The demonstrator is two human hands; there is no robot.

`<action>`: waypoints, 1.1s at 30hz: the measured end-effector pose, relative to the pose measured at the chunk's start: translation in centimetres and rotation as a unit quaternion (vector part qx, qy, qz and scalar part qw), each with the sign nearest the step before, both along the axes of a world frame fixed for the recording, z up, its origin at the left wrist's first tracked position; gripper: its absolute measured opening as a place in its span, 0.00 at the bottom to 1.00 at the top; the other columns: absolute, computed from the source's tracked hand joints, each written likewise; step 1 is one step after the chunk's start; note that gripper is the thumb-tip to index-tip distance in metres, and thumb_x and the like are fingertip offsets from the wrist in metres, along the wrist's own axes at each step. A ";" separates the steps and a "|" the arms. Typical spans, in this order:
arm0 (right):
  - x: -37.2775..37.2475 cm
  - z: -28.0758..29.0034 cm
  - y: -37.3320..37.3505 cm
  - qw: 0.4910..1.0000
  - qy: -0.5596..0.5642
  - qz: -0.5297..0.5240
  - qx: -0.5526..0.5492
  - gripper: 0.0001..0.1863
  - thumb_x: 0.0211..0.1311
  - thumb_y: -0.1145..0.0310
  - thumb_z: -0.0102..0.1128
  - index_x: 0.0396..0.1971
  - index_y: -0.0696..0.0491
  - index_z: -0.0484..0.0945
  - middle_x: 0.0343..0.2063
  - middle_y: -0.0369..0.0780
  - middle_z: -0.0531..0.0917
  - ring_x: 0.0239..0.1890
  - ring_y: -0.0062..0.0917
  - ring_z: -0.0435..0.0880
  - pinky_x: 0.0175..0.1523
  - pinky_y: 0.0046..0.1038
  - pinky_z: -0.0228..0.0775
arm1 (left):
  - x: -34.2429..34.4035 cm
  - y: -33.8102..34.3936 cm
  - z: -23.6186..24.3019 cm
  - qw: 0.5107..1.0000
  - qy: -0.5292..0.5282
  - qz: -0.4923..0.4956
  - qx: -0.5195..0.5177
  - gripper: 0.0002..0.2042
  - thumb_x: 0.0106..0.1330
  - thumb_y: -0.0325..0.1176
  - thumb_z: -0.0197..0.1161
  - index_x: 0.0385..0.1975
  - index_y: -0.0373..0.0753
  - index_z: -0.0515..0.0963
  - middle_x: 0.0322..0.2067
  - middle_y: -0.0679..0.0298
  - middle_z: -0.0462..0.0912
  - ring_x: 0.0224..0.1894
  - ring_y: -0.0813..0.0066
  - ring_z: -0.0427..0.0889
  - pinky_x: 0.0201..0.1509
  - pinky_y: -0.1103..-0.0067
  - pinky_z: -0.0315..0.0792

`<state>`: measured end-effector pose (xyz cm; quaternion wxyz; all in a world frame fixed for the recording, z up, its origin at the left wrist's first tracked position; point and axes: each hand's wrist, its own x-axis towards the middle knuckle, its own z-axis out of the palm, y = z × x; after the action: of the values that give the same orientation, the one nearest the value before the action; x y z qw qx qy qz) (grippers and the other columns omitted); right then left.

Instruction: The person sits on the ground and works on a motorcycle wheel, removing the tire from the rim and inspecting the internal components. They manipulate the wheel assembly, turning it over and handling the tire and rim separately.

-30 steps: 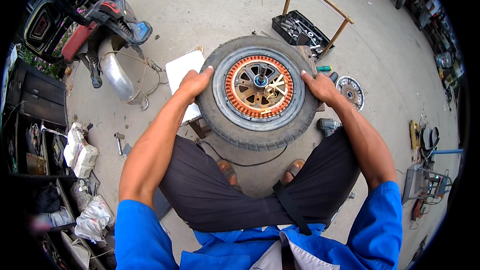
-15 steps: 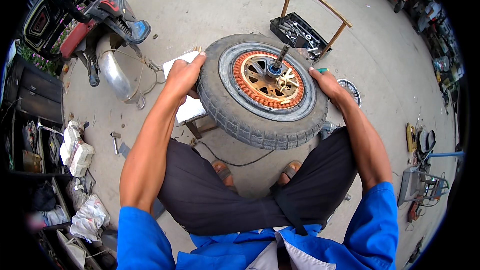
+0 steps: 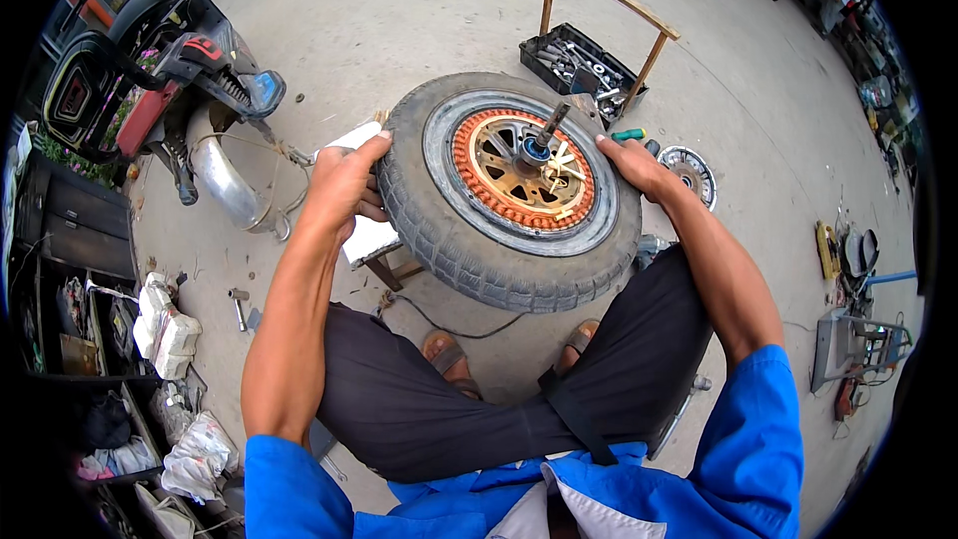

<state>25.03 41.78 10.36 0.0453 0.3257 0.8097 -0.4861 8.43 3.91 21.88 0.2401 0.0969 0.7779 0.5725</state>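
A motor wheel with a grey rubber tyre (image 3: pixel 479 279) sits tilted between my hands over a low wooden stool (image 3: pixel 392 269). Inside the rim are a ring of orange copper windings (image 3: pixel 539 221), a metal axle (image 3: pixel 553 126) with a blue bearing, and pale wires (image 3: pixel 561 168). My left hand (image 3: pixel 349 180) grips the tyre's left side, thumb on the sidewall. My right hand (image 3: pixel 631 165) grips its right side, fingers partly hidden. A white board (image 3: pixel 364 238) lies under the tyre's left edge.
A black toolbox (image 3: pixel 579 68) with a wooden frame, green-handled tool (image 3: pixel 628 134) and round metal part (image 3: pixel 688 169) lie beyond. A scooter (image 3: pixel 160 90) stands at left above crowded shelves (image 3: pixel 90 359). A drill (image 3: pixel 649 252) shows by my right knee; assorted tools (image 3: pixel 838 260) lie right.
Held in both hands, the wheel tipped and shifted right, then moved slightly back left. Its axle now leans up and right, and more tread shows on the near side.
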 end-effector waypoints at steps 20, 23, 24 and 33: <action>1.0 2.5 -0.8 0.998 -0.048 0.023 -0.016 0.42 0.64 0.38 0.50 0.50 0.70 0.77 0.46 0.55 0.83 0.45 0.42 0.85 0.44 0.42 0.75 | 1.1 -1.0 2.2 0.996 -0.035 -0.010 0.078 0.17 0.68 0.41 0.58 0.30 0.29 0.78 0.20 0.57 0.82 0.15 0.70 0.81 0.17 0.75 0.78; 1.1 1.9 -0.5 0.997 -0.040 0.034 -0.056 0.40 0.65 0.40 0.50 0.51 0.68 0.77 0.45 0.53 0.83 0.44 0.38 0.85 0.44 0.40 0.75 | 2.1 -0.7 3.3 0.994 -0.035 0.004 0.101 0.14 0.68 0.39 0.59 0.30 0.31 0.78 0.20 0.60 0.82 0.15 0.73 0.80 0.16 0.78 0.75; 1.2 1.9 -0.5 0.996 -0.032 0.043 -0.076 0.39 0.65 0.40 0.50 0.51 0.67 0.78 0.45 0.52 0.83 0.43 0.36 0.85 0.44 0.40 0.75 | 2.4 -0.6 3.6 0.993 -0.032 0.010 0.112 0.14 0.67 0.39 0.60 0.30 0.30 0.78 0.20 0.60 0.80 0.15 0.73 0.78 0.16 0.77 0.75; 1.6 1.5 -0.3 0.981 -0.024 0.045 -0.189 0.36 0.68 0.43 0.50 0.52 0.67 0.77 0.44 0.47 0.84 0.41 0.31 0.85 0.47 0.36 0.77 | 3.4 1.1 4.5 0.973 -0.017 0.054 0.224 0.10 0.66 0.33 0.63 0.28 0.32 0.75 0.22 0.62 0.78 0.18 0.79 0.71 0.19 0.82 0.71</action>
<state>26.61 41.52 11.84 0.1472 0.2854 0.7156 -0.6203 11.83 5.03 26.41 0.1940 0.0962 0.6302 0.7456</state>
